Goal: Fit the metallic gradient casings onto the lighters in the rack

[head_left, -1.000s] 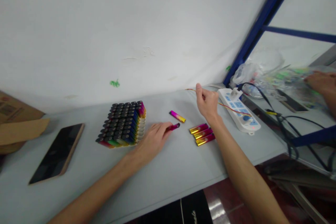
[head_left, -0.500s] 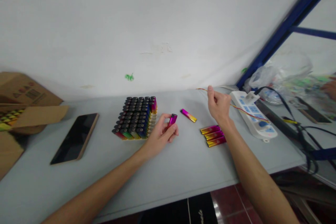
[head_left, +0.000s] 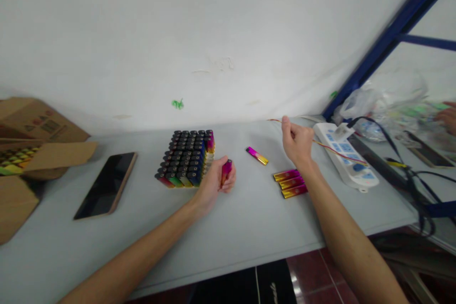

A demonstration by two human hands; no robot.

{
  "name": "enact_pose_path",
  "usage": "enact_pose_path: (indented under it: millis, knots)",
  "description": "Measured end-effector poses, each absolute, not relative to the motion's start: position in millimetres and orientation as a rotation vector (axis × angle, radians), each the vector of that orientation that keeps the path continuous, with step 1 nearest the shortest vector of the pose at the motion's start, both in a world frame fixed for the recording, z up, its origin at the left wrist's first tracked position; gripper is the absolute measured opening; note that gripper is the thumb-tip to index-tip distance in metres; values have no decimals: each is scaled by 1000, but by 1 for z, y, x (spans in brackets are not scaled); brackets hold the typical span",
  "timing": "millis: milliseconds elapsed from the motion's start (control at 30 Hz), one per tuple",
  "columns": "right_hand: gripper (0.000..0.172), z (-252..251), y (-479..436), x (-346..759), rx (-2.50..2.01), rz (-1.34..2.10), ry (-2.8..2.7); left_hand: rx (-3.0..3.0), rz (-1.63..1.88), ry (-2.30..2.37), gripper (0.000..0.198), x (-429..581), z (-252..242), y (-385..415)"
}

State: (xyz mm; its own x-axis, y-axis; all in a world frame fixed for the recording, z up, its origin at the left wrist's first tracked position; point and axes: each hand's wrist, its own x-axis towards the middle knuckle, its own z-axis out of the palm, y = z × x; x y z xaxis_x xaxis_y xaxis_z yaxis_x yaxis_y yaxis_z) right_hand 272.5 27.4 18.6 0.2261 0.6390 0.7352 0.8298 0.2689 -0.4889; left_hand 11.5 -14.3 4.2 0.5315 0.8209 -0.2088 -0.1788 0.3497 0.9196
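My left hand [head_left: 213, 181] is closed round a pink-magenta lighter [head_left: 226, 170], held upright just right of a block of several colourful lighters [head_left: 185, 157] standing on end with black caps up. My right hand [head_left: 297, 142] is pinched on a thin red-and-yellow wire [head_left: 331, 150] that runs back toward a white power strip [head_left: 345, 154]. One pink-and-gold lighter [head_left: 257, 156] lies loose between my hands. Three more pink-and-gold lighters [head_left: 291, 183] lie side by side under my right wrist.
A dark phone [head_left: 106, 185] lies face up at the left. An open cardboard box [head_left: 24, 147] with more lighters stands at the far left. Black cables [head_left: 402, 166] and plastic bags [head_left: 377, 99] crowd the right, where another person's hand [head_left: 447, 117] shows. The table's front edge [head_left: 249, 266] is near.
My left hand has picked the magenta lighter off the table, turned it upright and drawn it back toward the lighter block. My right hand has stayed pinched on the wire.
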Motion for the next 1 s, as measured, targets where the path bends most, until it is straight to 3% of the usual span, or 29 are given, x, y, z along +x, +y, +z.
enact_pose_path:
  millis: [1000]
  knots:
    - [71,19,28,272,-1417,-220,-1502,980,759,829,43,14,5,-18]
